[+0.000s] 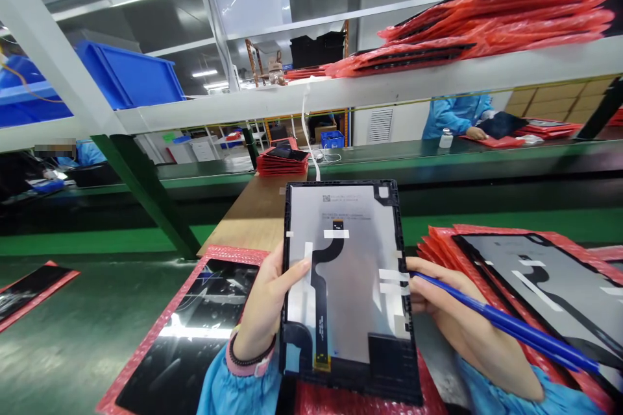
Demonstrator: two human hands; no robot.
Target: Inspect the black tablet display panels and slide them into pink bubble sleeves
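A tablet screen panel [350, 272] is held up in front of me with its silver back facing me. A black flex cable and white tape strips run across that back. My left hand [265, 295] grips its left edge, thumb resting on the back. At the right edge is my right hand [457, 311], its fingers closed on a slim blue pen-like tool [506, 321] and against the frame. The tool slants down to the right; its exact kind is unclear. Below the panel lies red bubble wrap [370, 399].
A dark glass panel [195, 331] on red wrap lies left; stacked panels [530, 272] lie right. A smaller panel [32, 292] is far left. Overhead, a white shelf [272, 100] carries blue bins [129, 74] and red wrapped stacks [496, 13]. A co-worker [457, 117] works across the line.
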